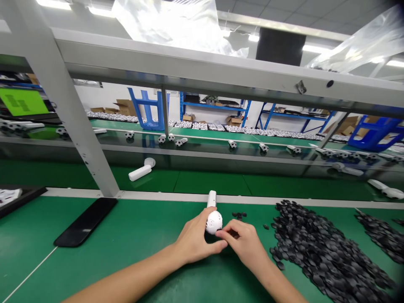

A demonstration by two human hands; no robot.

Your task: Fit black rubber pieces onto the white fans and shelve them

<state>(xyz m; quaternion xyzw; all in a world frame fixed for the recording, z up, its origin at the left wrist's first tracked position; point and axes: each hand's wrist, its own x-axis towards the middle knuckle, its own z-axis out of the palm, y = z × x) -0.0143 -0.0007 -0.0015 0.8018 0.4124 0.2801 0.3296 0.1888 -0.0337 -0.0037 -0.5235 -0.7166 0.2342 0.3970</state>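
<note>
A white plastic device point(214, 222) with a ball-shaped head and a straight handle stands in front of me over the green bench, handle pointing away. My left hand point(197, 240) grips it from the left, fingers around the head and thumb stretched out below. At the lower right of the ball, my right hand point(241, 240) pinches a small black piece point(219, 230) against its surface; the fingertips mostly hide that piece. Just beyond my right hand lie several small black pieces point(239, 215). A large heap of the same black pieces point(322, 248) spreads to the right.
A black phone-like slab point(86, 222) with a white cable lies at left. Behind the bench edge, a green conveyor point(208, 181) carries a white device point(142, 169). A grey post point(82, 113) and overhead beam point(202, 63) frame the station. Black-and-white ball-headed devices point(232, 144) line the far side.
</note>
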